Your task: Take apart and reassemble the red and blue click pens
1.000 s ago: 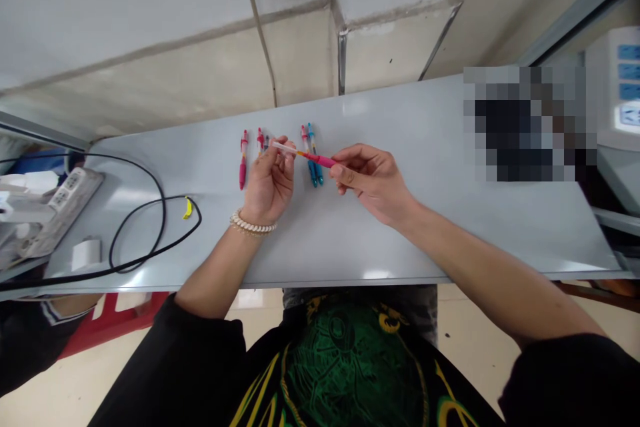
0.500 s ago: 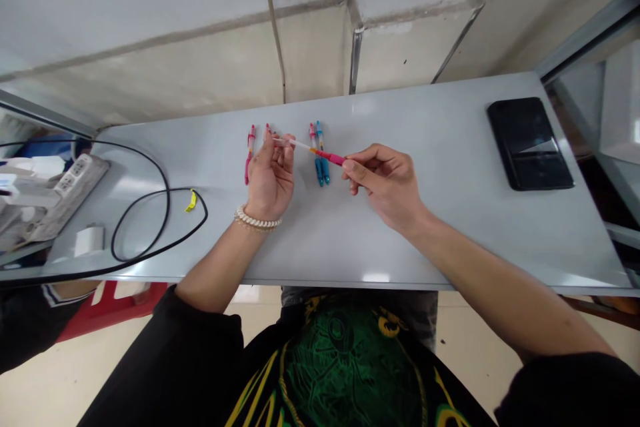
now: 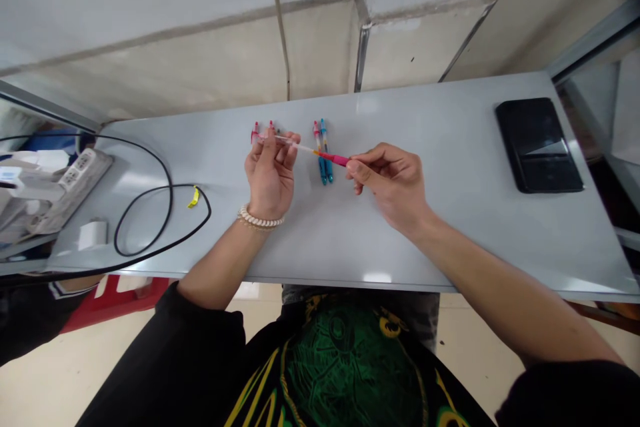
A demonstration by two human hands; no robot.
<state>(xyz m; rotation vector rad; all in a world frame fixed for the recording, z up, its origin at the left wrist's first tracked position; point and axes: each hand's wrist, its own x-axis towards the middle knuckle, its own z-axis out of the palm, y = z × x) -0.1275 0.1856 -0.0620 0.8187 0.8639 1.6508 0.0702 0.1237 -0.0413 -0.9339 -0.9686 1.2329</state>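
Observation:
My left hand (image 3: 273, 180), palm up, pinches a slim clear tube (image 3: 286, 139) between thumb and fingers. My right hand (image 3: 393, 180) grips the pink lower part of a pen (image 3: 336, 159), its thumb and forefinger closed on the rear. A thin refill (image 3: 311, 149), whitish with an orange stretch near the pink part, runs between the two hands. Just behind it, a pen with a pink top and teal grip (image 3: 317, 130) lies beside a blue pen (image 3: 324, 130). Two pink-topped pens (image 3: 256, 127) are partly hidden behind my left hand.
A black tablet-like device (image 3: 540, 145) lies at the table's right. On the left are a looped black cable (image 3: 171, 193) with a yellow tag (image 3: 194, 197), a white adapter (image 3: 93, 235) and a power strip (image 3: 75, 180). A person's sleeve (image 3: 25, 320) shows at lower left.
The view has shifted slightly. My left hand and the clear tube sit a little further left of the pink part, with more of the refill showing between them.

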